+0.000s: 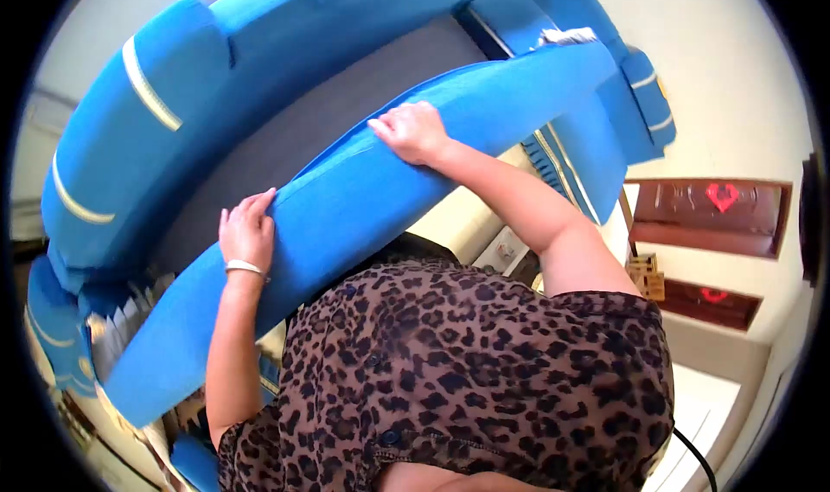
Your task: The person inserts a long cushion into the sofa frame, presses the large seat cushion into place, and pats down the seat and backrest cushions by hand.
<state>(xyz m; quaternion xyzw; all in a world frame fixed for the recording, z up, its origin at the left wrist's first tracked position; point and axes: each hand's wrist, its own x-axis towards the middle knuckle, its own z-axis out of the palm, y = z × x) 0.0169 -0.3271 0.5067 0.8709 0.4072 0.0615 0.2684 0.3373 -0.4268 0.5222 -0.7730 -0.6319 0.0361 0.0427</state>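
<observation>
Holding a long blue cushion [346, 181] across the front of the body, at approx. waist ht., w/ the curved sofa [156, 181] & its grey base [320, 94] just beyond. L hand [246, 231], w/ a white band [245, 268] at the wrist, is clamped on the far edge, fingers close together; R hand [415, 134] is clamped on the same edge farther right, fingers bent. Looks light for its size but bulky, prob. foam: firm enough to hold its line, soft under the fingers, not fragile. Fabric seems matte, so little slip. Best held w/ hands wide apart, approx. evenly either side of the middle, else an end may sag. L end overlaps some greyish cloth [125, 323], too blurred to ID; underside & fingertips hidden, can't tell how deep the grip goes. R end blurs into the blue behind, near a pale cloth [568, 36].
</observation>
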